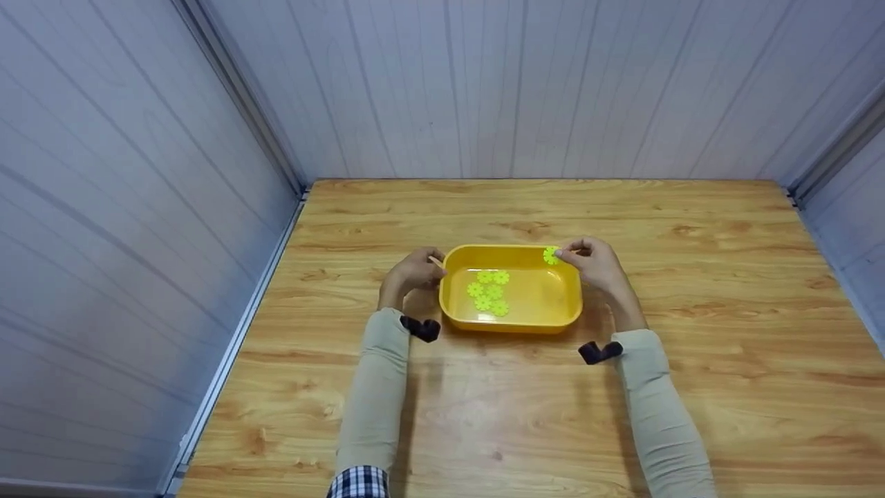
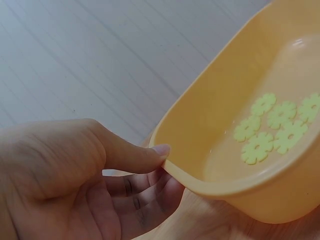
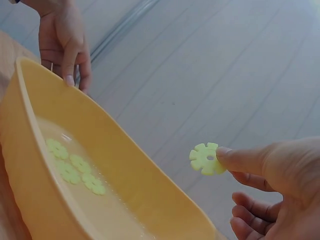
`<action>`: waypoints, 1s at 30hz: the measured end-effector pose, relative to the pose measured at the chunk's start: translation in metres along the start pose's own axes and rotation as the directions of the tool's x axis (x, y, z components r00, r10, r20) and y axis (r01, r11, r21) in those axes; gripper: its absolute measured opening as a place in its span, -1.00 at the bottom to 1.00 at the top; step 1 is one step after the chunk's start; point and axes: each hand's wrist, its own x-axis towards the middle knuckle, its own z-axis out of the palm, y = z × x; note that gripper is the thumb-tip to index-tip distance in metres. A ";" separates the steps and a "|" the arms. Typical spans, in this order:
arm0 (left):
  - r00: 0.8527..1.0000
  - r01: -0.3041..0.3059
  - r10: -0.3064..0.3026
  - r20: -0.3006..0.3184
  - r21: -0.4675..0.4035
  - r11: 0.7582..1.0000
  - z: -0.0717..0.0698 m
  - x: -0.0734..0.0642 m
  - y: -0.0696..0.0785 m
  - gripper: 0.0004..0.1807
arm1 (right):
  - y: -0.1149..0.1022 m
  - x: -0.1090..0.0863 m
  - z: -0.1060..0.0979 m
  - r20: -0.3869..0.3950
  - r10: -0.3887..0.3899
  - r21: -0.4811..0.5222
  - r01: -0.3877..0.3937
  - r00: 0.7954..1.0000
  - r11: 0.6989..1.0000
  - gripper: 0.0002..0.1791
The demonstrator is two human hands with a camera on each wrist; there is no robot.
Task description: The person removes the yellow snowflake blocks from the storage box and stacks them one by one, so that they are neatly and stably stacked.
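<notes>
A yellow plastic basin stands on the wooden table, with several bright yellow-green snowflake discs lying flat in its left half. My left hand grips the basin's left rim, thumb on top and fingers curled beneath, as the left wrist view shows. Between thumb and index finger, my right hand pinches one more snowflake disc, notched round the edge with a hole in its centre. In the head view that disc overlaps the basin's back right corner; the right wrist view shows it raised beside the rim.
The wood-grain table extends around the basin on all sides. Pale panelled walls close off its back, left and right. Black straps stick out from both sleeve cuffs.
</notes>
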 end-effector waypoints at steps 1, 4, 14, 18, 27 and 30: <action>1.000 0.000 0.000 0.000 0.006 1.000 0.000 0.000 0.000 -0.64 | 0.001 0.000 -0.002 -0.006 -0.002 0.006 0.002 1.000 1.000 -0.63; 1.000 0.002 -0.002 0.000 0.017 1.000 0.000 0.001 -0.001 -0.64 | 0.005 0.000 -0.006 -0.022 -0.010 0.011 0.011 1.000 1.000 -0.63; 1.000 -0.005 0.005 0.005 0.035 0.999 0.000 0.003 -0.002 -0.63 | 0.020 -0.003 -0.022 -0.059 0.021 0.028 -0.019 0.998 0.999 -0.55; 1.000 -0.006 0.006 0.013 0.011 1.000 -0.003 0.001 -0.002 -0.62 | 0.026 -0.002 -0.027 -0.074 0.042 0.022 -0.041 0.996 0.999 -0.51; 1.000 -0.006 0.006 0.024 -0.001 1.000 -0.003 0.003 -0.003 -0.61 | 0.045 -0.003 -0.042 -0.119 0.096 0.049 -0.090 0.988 0.995 -0.56; 1.000 -0.008 0.008 0.029 0.003 1.000 -0.002 0.004 -0.003 -0.61 | 0.052 -0.004 -0.046 -0.133 0.135 0.062 -0.127 0.982 0.990 -0.58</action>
